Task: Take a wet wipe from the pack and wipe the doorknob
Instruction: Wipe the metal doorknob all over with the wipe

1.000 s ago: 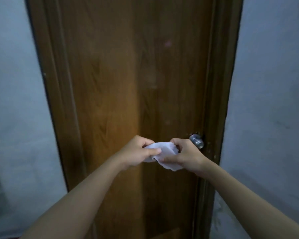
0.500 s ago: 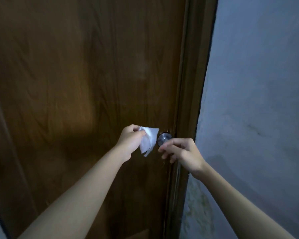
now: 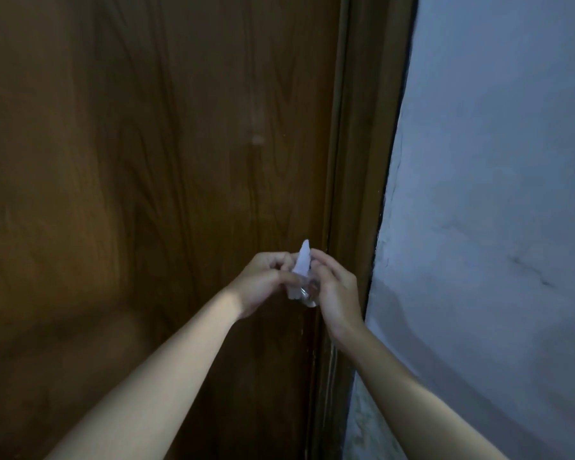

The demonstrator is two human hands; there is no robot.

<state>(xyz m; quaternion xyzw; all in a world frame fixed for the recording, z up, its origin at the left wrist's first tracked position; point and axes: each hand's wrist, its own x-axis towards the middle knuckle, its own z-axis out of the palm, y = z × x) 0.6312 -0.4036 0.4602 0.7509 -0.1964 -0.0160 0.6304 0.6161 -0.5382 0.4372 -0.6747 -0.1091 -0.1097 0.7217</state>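
Holding: both hands are meeting in front of the door's right edge, with the wipe (image 3: 302, 265) pinched between them.
Left hand (image 3: 263, 282): it is gripping the wipe from the left, fingers curled and thumb pressing toward the folded sheet.
Right hand (image 3: 334, 287): it is reaching in from the right, fingertips (image 3: 316, 257) closing on the wipe's upper part; the palm is facing the door.
Wipe: it is standing nearly upright as a narrow white fold, its tip poking up above the fingers and its lower end hanging down onto the knob.
Knob (image 3: 309, 298): it is sitting on the door just beside the frame, mostly hidden behind the wipe and the hands; only a shiny lower curve is showing beneath them.
Contact: the wipe's lower end is lying against the knob, though how firmly is not clear in the dim light.
Door (image 3: 146, 194): it is filling the left and middle of the view, dark brown with wood grain.
Frame (image 3: 365, 161): it is running down the door's right side.
Wall (image 3: 495, 194): it is showing pale grey-blue to the right of the frame, with a thin crack.
Arms: both bare forearms are rising from the lower edge toward the knob.
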